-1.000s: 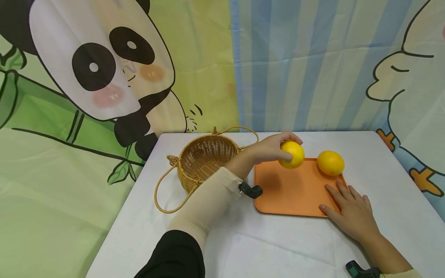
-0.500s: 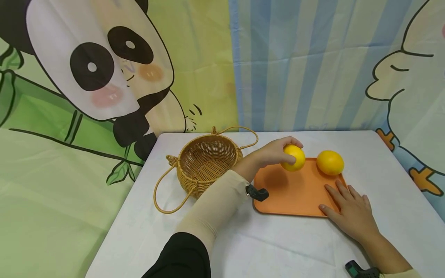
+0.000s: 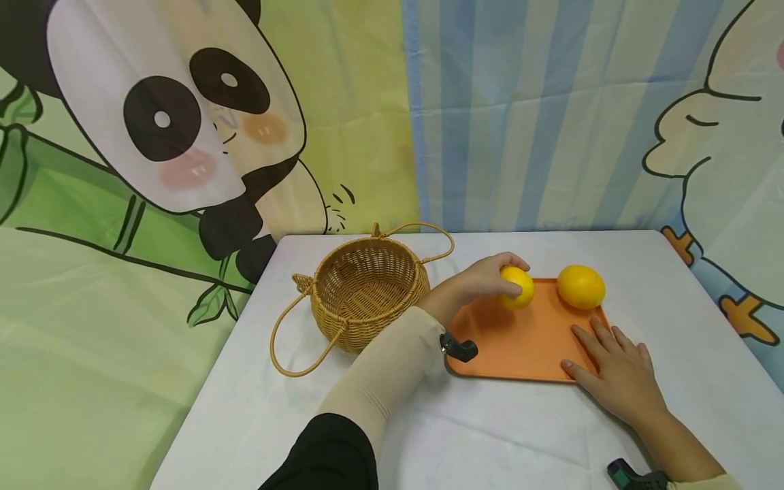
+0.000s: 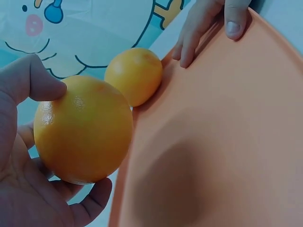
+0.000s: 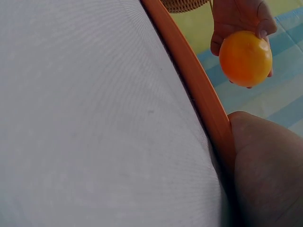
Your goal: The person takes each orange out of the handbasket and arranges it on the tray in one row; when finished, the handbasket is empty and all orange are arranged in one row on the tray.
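Note:
My left hand (image 3: 478,282) grips a yellow-orange orange (image 3: 516,286) above the left back part of an orange rectangular tray (image 3: 520,357). In the left wrist view, the thumb and fingers curl round the held orange (image 4: 85,130), and a shadow lies on the tray beside it. A second orange (image 3: 580,286) sits at the tray's right back corner. My right hand (image 3: 625,374) rests on the right front corner of the tray, its fingers spread and fairly straight. In the right wrist view, part of that hand (image 5: 267,165) lies against the tray's rim (image 5: 199,80).
Left of the tray stands a round wicker basket (image 3: 361,332) with two loop handles, folded outward. My left forearm passes in front of its right side. A white cloth (image 3: 478,435) covers the table, and printed curtains (image 3: 490,122) hang behind its back edge.
My left hand has lowered the held orange a little towards the tray, and the forearm has shifted slightly right. The right hand, second orange and basket have stayed put.

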Demonstrator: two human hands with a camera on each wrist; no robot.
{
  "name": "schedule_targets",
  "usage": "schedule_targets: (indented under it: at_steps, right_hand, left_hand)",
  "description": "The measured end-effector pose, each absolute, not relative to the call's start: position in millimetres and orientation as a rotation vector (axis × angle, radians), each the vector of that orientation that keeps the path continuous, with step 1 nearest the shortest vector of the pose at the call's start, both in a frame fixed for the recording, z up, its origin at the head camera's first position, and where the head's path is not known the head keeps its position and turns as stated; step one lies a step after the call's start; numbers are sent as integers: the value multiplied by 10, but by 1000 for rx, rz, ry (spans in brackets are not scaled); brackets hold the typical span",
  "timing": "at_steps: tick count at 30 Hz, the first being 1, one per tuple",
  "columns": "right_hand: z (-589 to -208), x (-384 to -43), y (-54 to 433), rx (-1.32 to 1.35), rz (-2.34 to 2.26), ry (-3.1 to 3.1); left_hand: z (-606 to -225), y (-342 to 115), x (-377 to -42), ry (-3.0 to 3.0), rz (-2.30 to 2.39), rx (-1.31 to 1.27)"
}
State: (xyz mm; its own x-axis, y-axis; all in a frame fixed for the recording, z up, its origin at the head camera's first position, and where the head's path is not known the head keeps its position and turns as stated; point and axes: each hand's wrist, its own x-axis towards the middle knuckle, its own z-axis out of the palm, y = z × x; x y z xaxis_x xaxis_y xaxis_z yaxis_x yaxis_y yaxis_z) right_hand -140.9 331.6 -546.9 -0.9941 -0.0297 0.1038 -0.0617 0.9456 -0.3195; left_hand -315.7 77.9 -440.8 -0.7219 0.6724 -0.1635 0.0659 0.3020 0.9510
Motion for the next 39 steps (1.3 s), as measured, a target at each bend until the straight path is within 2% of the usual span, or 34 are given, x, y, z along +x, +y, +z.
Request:
schedule_targets:
  at_steps: [39]
  right_hand:
    - [-5461,-1411,3306,50,487,-3019]
  left_hand:
    - [-4760,850,-3119,2146,1399,605]
